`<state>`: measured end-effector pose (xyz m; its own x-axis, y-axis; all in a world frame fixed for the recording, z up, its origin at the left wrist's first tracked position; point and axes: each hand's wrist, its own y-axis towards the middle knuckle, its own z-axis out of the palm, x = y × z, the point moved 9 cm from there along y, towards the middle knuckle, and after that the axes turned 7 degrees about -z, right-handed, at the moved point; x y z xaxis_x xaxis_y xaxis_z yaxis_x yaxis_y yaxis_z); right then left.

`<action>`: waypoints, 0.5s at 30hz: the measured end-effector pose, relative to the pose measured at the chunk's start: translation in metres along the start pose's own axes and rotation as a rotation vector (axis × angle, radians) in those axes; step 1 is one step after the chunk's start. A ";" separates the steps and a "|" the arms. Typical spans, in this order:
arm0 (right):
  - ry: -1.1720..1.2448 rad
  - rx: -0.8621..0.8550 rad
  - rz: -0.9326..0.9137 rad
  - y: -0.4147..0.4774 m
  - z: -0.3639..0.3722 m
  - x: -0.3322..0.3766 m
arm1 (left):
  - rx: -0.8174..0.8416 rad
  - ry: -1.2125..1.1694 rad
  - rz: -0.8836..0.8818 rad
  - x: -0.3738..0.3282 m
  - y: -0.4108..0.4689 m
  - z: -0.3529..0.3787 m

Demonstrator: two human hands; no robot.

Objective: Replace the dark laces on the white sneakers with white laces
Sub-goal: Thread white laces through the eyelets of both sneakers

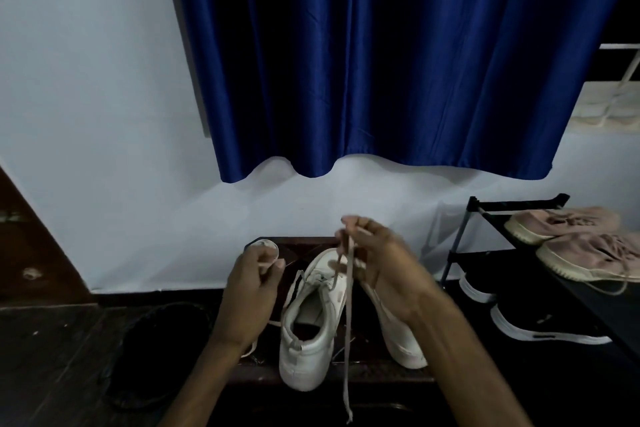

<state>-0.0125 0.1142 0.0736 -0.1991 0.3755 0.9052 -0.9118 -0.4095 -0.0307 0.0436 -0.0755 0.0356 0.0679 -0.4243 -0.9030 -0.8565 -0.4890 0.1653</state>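
Two white sneakers stand on the dark floor, toes toward the wall. The left sneaker (306,333) shows its open collar. The right sneaker (403,340) is mostly hidden behind my right forearm. My right hand (377,263) is raised above the left sneaker and pinches a white lace (347,340) that runs up from the eyelets and hangs down past the heel. My left hand (251,282) pinches the lace's other end just left of the shoe. A loose light lace piece (251,348) lies under my left wrist.
A small round white object (266,246) sits near the wall behind my left hand. A dark heap (159,350) lies on the floor at left. A black shoe rack (512,236) at right carries pink sneakers (568,222) and black shoes (540,326). A blue curtain (381,62) hangs above.
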 end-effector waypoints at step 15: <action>0.248 -0.076 -0.322 0.020 -0.004 0.118 | 0.513 -0.427 -0.069 -0.081 -0.020 0.008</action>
<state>-0.0558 0.1536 0.1777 0.0291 0.6671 0.7444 -0.9636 -0.1794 0.1984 0.0514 -0.0254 0.1020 0.0136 -0.0144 -0.9998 -0.9993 -0.0348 -0.0131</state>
